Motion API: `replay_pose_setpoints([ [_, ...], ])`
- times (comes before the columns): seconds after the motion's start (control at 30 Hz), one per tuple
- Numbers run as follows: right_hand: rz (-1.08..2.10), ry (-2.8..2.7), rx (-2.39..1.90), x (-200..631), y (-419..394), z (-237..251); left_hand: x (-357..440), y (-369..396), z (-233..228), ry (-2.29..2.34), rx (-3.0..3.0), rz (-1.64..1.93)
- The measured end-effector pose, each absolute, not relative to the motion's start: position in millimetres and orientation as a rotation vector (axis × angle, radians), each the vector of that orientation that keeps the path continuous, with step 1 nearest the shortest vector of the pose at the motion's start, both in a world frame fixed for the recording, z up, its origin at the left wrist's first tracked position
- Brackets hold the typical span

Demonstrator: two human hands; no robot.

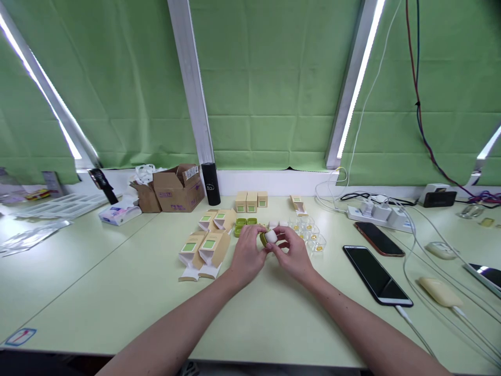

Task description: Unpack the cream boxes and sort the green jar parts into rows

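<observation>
In front of me, my left hand [249, 249] pinches a small green cup-like piece [263, 240]. My right hand [294, 253] has its fingers closed on a small white rounded block [271, 236], which sits against the green piece. I cannot tell how deep one is in the other. Just behind my left hand stand several small green square cups [251, 221]. More white blocks [282, 223] lie beyond the fingers. Clear plastic cups with yellow centres [319, 244] stand beside my right hand.
Unfolded cream boxes [211, 246] lie left of my hands; upright boxes [251, 201] and a flat one [298, 204] stand behind. A black bottle [211, 184] and cardboard box [178, 189] are at the back. Phones [376, 274], cables and a power strip [379, 215] occupy the right.
</observation>
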State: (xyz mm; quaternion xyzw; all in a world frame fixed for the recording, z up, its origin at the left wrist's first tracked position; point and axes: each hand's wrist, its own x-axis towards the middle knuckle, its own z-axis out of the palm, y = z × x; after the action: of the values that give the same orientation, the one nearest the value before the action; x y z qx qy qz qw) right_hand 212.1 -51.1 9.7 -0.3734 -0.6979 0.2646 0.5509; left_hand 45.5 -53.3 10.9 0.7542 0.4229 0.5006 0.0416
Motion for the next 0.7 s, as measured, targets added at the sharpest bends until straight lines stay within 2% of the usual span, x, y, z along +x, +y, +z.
replay_pose_setpoints([
  [0.13,0.620,-1.646,-0.919,210,-51,9,47,-57,12,1.225,2.356,1.490],
  [0.37,0.343,-1.829,-0.868,221,-45,6,46,-59,14,1.058,2.155,1.405],
  [0.53,0.131,-1.943,-0.846,224,-43,1,48,-55,12,1.141,2.016,1.419],
  [0.7,0.047,-1.982,-0.856,224,-44,1,50,-54,10,1.145,1.931,1.394],
])
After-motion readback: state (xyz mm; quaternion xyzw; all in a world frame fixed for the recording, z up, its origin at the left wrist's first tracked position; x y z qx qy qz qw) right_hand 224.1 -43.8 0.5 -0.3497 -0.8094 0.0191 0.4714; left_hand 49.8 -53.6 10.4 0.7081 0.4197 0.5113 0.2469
